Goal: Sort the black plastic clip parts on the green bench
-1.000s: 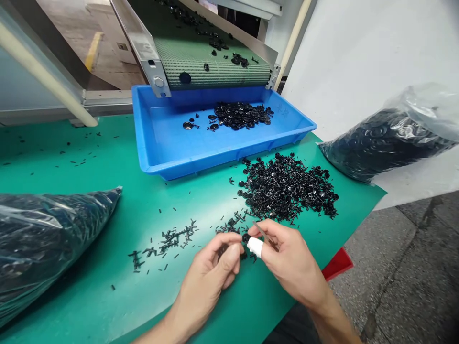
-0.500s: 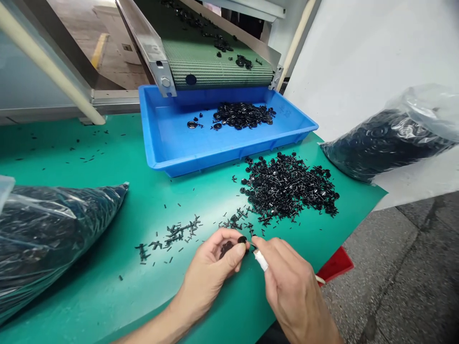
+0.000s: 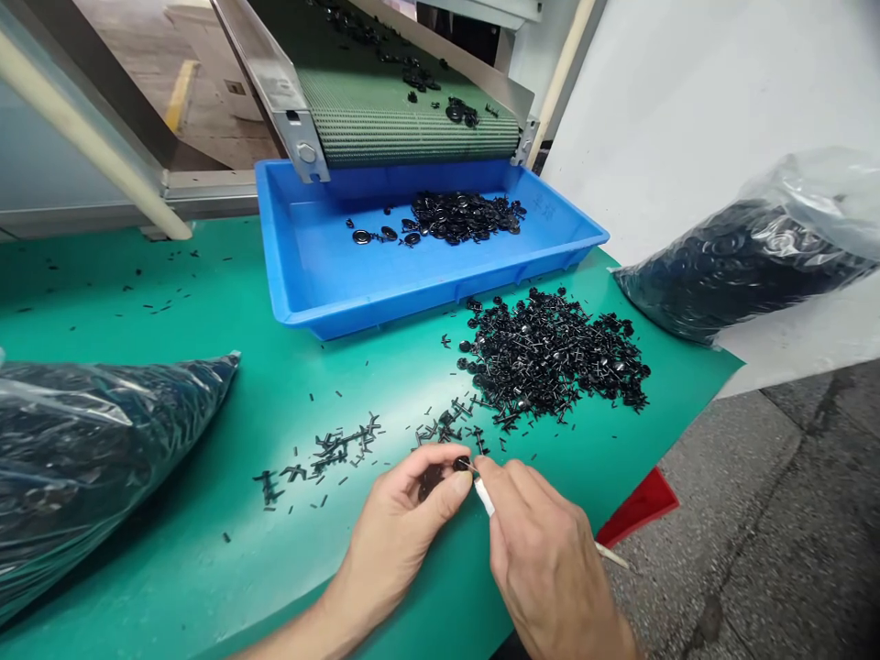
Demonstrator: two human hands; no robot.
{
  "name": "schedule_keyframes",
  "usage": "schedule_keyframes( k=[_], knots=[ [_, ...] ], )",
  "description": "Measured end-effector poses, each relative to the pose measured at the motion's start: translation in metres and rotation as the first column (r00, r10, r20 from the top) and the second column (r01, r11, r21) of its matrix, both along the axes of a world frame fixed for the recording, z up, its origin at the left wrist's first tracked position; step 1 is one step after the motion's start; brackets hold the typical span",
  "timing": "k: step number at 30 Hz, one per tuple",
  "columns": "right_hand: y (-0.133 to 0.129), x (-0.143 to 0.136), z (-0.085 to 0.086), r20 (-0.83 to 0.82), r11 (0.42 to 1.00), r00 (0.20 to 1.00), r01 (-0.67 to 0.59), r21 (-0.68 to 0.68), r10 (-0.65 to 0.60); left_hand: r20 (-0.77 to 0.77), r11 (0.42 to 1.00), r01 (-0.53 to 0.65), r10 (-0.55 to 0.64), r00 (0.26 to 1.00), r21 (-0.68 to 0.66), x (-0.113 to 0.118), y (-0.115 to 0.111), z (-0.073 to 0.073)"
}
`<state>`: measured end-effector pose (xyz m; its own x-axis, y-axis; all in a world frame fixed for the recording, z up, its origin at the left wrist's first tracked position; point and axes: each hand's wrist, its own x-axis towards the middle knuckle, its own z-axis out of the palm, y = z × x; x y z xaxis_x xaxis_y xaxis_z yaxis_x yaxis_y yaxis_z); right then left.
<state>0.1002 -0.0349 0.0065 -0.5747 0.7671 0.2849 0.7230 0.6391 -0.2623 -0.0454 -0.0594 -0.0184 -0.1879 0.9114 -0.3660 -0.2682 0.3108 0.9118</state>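
Note:
My left hand point(image 3: 405, 513) pinches a small round black plastic piece point(image 3: 463, 463) between thumb and forefinger. More dark pieces point(image 3: 432, 478) lie inside its curled fingers. Against that piece from the right, my right hand point(image 3: 540, 536) is closed, its thumb wrapped in white tape point(image 3: 484, 497). A thin, pale line shows at its fingertips, touching or nearly touching the piece; what it belongs to is mostly hidden. Just beyond the hands, a big heap of black plastic pieces point(image 3: 550, 353) covers the green table point(image 3: 275, 550), with loose black sprue bits point(image 3: 340, 449) scattered to its left.
A blue tray point(image 3: 385, 312) holding black parts stands under the end of a green conveyor belt point(image 3: 412, 137). Filled plastic bags lie left point(image 3: 89, 449) and right point(image 3: 742, 257). A red container point(image 3: 643, 509) sits below the table's right edge, near a pale stick point(image 3: 611, 555).
My right hand has moved left, closing the gap to the piece in my left hand. A round disc has left the belt's end, and another round part now shows in the tray.

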Motion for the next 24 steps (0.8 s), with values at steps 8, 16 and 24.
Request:
schedule_keyframes(
  k=[8,16,24],
  knots=[
    [-0.001,0.003,0.007,0.003,0.97,0.999,0.047,-0.24,-0.047,-0.191,0.993,0.085,-0.068,0.979,0.086,0.0,-0.001,0.0],
    [0.026,0.011,0.01,-0.027,0.867,0.996,0.061,-0.495,-0.086,-0.305,0.989,0.145,-0.143,0.942,-0.017,0.0,-0.004,-0.001],
    [0.054,-0.011,0.006,0.012,0.944,1.0,0.0,-0.33,0.005,-0.016,0.997,0.08,-0.08,0.997,0.018,0.001,-0.008,-0.005]
  ],
)
